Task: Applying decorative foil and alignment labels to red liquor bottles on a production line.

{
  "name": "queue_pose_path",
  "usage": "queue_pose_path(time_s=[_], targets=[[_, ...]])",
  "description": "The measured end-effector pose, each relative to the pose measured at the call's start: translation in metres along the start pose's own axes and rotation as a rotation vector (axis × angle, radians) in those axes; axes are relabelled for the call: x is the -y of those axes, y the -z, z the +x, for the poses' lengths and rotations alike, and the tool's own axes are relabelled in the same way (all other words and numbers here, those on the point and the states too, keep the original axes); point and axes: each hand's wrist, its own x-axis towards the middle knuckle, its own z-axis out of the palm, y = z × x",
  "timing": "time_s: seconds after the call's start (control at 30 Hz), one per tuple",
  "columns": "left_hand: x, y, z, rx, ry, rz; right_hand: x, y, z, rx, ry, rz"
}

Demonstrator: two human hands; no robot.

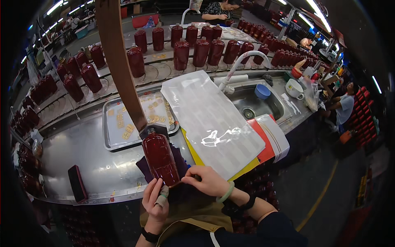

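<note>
A dark red glass bottle (159, 158) lies tilted in front of me on a dark purple cloth (144, 168), its neck pointing away. My left hand (156, 201) grips its lower left end with the fingertips; green wraps cover a thumb or finger. At the bottle's lower right corner, my right hand (207, 181) has thumb and forefinger pinched together. Anything between those fingertips is too small to make out. Beyond the bottle, a metal tray (108, 138) bears a white sheet with small gold-coloured labels or plates.
A brown post (117, 53) rises behind the bottle. Plastic-covered sheets (210, 123) lie right of it, near a sink (271, 103) with a blue bowl (262, 91). A phone (77, 184) lies left. Red bottles (181, 55) line the conveyor; other people sit beyond.
</note>
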Motion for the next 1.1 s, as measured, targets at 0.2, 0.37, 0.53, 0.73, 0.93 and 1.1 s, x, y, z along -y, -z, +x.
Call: queue_pose_path(time_s=[0.2,0.37,0.53,0.73,0.93,1.1], targets=[[0.0,-0.006,0.002,0.001,-0.017,0.043,-0.008,0.0,0.004,-0.001,0.052,0.008],[-0.002,-0.003,-0.003,0.055,0.001,0.013,-0.005,0.0,0.004,0.015,0.02,0.044],[-0.007,-0.001,-0.002,0.092,0.012,0.068,-0.003,-0.001,0.004,0.016,0.049,0.036],[-0.002,-0.005,-0.009,-0.005,0.101,-0.016,0.0,0.0,0.003,0.015,0.047,0.043],[0.003,-0.011,-0.022,-0.08,0.29,-0.2,0.002,0.003,0.005,0.024,0.056,0.019],[0.002,-0.01,-0.027,-0.077,0.379,-0.198,0.001,0.003,0.008,0.03,0.054,0.018]])
